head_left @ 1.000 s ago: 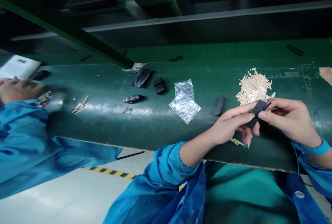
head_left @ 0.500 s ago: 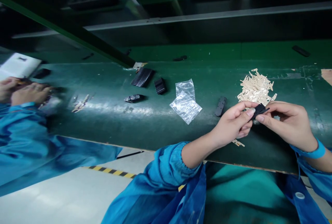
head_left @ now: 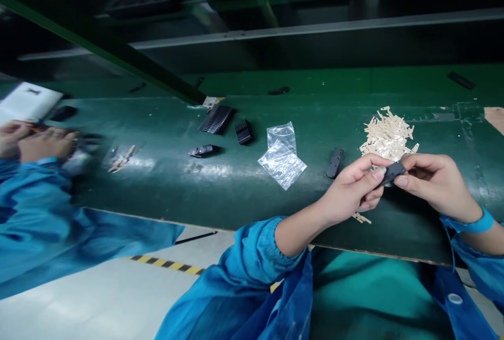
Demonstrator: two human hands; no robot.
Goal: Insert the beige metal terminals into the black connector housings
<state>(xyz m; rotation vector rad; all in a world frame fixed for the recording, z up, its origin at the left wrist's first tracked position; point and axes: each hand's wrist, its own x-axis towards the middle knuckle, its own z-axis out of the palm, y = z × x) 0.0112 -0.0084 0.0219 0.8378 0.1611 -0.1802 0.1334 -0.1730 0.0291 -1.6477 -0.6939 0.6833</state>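
Note:
A small black rectangular plastic part (head_left: 394,172) is held up between my two hands, over the front of the green bench. My left hand (head_left: 356,185) pinches its near left end between thumb and fingers. At the other end, my right hand (head_left: 437,182) grips it with thumb and forefinger; its other fingers are curled and partly hidden. Just beyond my hands lies a heap of thin cream-coloured flat pieces (head_left: 388,133). A similar black part with small holes (head_left: 335,162) rests on the bench left of my left hand. A few cream pieces (head_left: 361,218) lie below my left wrist.
Clear plastic bags (head_left: 282,156) lie mid-bench, with a black ribbed stack (head_left: 217,119), a black ribbed block (head_left: 243,131) and a black part (head_left: 204,150) farther left. A green post (head_left: 157,75) slants down to the bench. At far left, a co-worker's hands (head_left: 45,143) are busy.
The black part has turned in my fingers, so its broad flat face now shows. My right hand has shifted slightly. The bench items lie as before.

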